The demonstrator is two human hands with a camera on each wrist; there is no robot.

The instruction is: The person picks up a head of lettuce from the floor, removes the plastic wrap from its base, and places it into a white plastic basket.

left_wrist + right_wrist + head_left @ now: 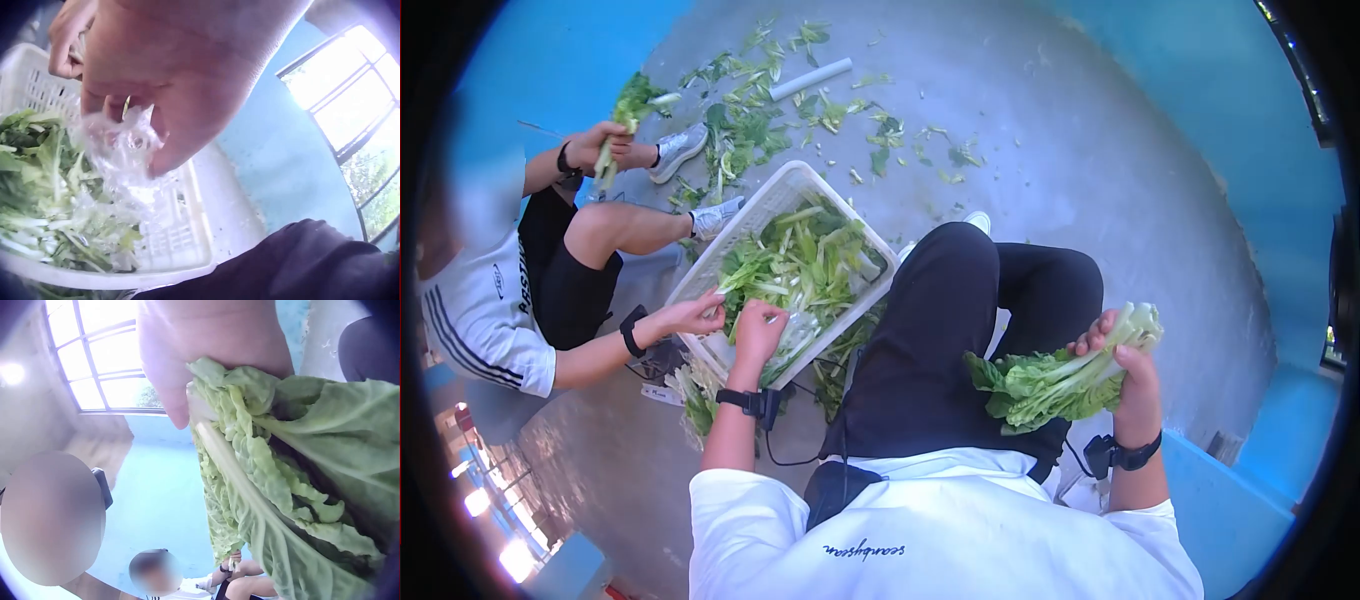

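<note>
Over the white plastic crate [868,218], my left hand [760,332] pinches a crumpled piece of clear plastic [128,150] between curled fingers. Loose green leaves and pale stalks [800,255] fill the crate beneath it. Off to the right, my right hand [1135,375] grips a Chinese cabbage [1060,385] around its pale stem end, leaves pointing left over my thigh. In the right wrist view its crinkled leaves [269,469] spread downward from the palm. Close beside my left hand is another person's hand [700,313] at the crate's near left side.
A second person sits at the left, holding a bunch of greens [635,100] in the other hand. Leaf scraps [745,140] and a pale tube [811,79] lie on the concrete floor beyond the crate. More greens [698,400] lie by the crate's near side.
</note>
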